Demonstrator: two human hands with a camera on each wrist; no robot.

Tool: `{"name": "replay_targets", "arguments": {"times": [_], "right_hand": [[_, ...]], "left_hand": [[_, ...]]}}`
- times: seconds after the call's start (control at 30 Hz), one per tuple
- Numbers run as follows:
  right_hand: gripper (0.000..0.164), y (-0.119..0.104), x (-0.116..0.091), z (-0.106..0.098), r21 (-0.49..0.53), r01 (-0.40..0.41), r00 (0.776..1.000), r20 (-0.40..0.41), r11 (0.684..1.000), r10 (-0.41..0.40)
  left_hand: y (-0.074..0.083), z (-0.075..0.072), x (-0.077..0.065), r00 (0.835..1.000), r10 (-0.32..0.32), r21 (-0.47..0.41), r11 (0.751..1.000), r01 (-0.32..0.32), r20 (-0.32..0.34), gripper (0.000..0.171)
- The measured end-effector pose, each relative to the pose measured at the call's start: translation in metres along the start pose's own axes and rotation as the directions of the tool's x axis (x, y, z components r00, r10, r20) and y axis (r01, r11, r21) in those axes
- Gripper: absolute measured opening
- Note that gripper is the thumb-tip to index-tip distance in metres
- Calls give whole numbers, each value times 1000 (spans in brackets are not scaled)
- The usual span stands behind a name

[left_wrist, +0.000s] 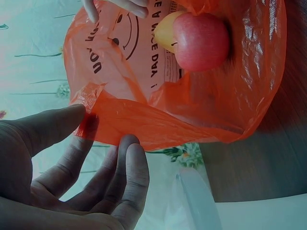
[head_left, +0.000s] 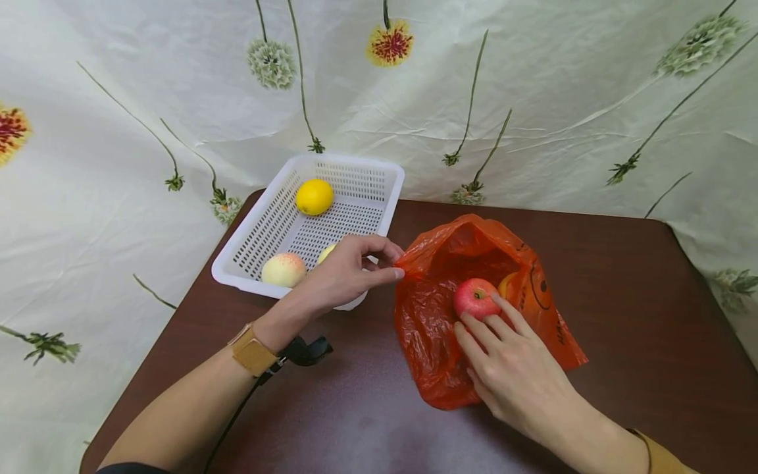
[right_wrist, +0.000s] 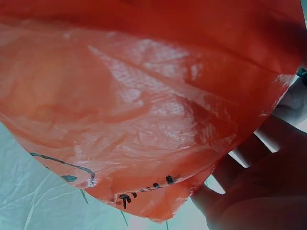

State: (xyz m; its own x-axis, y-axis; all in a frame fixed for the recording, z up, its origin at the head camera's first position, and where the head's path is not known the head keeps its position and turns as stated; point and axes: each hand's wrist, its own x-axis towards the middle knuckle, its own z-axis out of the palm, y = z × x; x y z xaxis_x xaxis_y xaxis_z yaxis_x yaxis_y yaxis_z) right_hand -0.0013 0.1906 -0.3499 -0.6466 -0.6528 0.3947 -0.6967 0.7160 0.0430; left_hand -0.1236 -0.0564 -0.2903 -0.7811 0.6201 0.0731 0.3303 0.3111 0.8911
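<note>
An orange-red plastic bag [head_left: 429, 329] with black print lies with its mouth spread on the dark table. My left hand [head_left: 349, 273] pinches the left edge of its rim between thumb and index finger. Inside are a red apple [left_wrist: 201, 42] and a yellow-orange fruit [left_wrist: 164, 31] partly behind it. My right hand [head_left: 524, 368] is at the bag's mouth with fingers extended, overlapping the apple [head_left: 476, 298] in the head view. From the left wrist, its fingers [left_wrist: 127, 5] appear apart from the apple. The right wrist view is mostly filled by the bag [right_wrist: 144, 105].
A white perforated basket [head_left: 237, 263] stands left of the bag. It holds a lemon [head_left: 314, 197], a pale peach [head_left: 283, 270] and a yellowish fruit [head_left: 326, 253] mostly hidden by my left hand. A flower-patterned cloth [head_left: 414, 131] hangs behind the table [head_left: 639, 289].
</note>
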Motion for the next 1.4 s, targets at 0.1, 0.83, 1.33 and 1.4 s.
{"name": "replay_targets", "arguments": {"times": [0.1, 0.83, 1.33, 1.4], "right_hand": [[56, -1, -1, 0, -16, 0, 1000, 23, 1000, 1], [37, -14, -9, -12, 18, -56, 998, 43, 998, 56], [23, -12, -13, -16, -159, -108, 980, 147, 981, 132], [22, -11, -14, -16, -169, -113, 979, 147, 979, 138]], "left_hand": [[1, 0, 0, 1000, -2, -10, 1000, 2, 0, 9], [-21, -3, -2, 999, 44, -15, 999, -44, -26, 6], [-26, -6, -5, 999, 33, -12, 999, -33, -12, 7], [-25, -6, -5, 1000, 28, -11, 1000, -29, -13, 7]]}}
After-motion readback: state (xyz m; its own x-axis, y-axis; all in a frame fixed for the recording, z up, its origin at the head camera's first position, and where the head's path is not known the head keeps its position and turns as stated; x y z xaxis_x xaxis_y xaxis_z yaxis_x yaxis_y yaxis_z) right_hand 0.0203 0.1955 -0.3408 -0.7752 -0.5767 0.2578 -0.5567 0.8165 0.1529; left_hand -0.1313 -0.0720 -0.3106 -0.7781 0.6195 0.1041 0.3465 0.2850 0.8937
